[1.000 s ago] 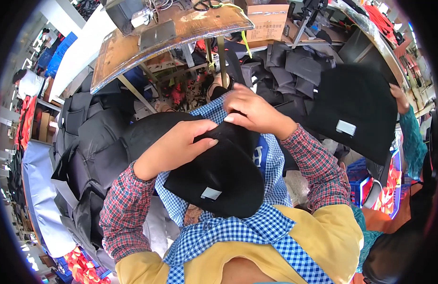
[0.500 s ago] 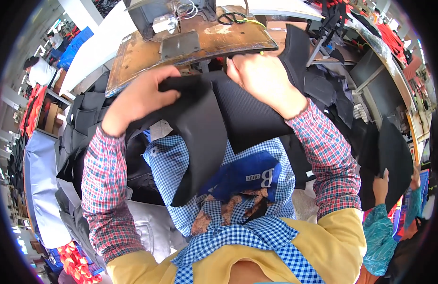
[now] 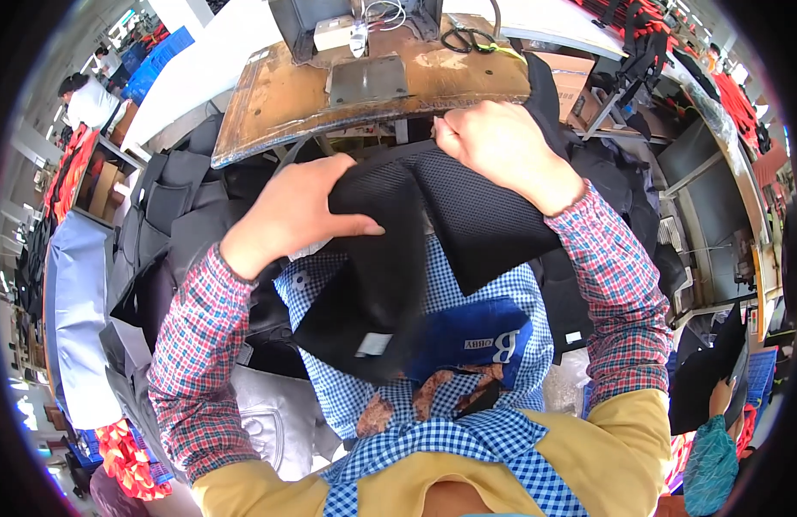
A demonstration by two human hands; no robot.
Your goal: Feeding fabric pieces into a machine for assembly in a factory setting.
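Observation:
In front of my chest hangs a black mesh fabric piece (image 3: 493, 228), held by both hands near its top edge. My left hand (image 3: 299, 207) is closed on its left part, with the thumb in front and the fingers partly hidden. A blurred left flap (image 3: 364, 319) hangs from there, with a small white label (image 3: 374, 345) near its lower edge. My right hand (image 3: 510, 155) is closed in a fist on the upper right edge. Just beyond the hands lies a worn wooden worktop (image 3: 286, 103).
On the worktop sit a metal plate (image 3: 366, 80), a grey machine housing (image 3: 308, 30) and dark-handled scissors (image 3: 467, 39). Black fabric pieces (image 3: 174, 189) are heaped at left. A co-worker's hand (image 3: 721, 396) holds black material at lower right. My lap has a blue checked apron (image 3: 523, 302).
The left flap of the black piece has swung and now shows a white label. Both hands sit slightly lower and further right in the view. The co-worker's black material has moved lower.

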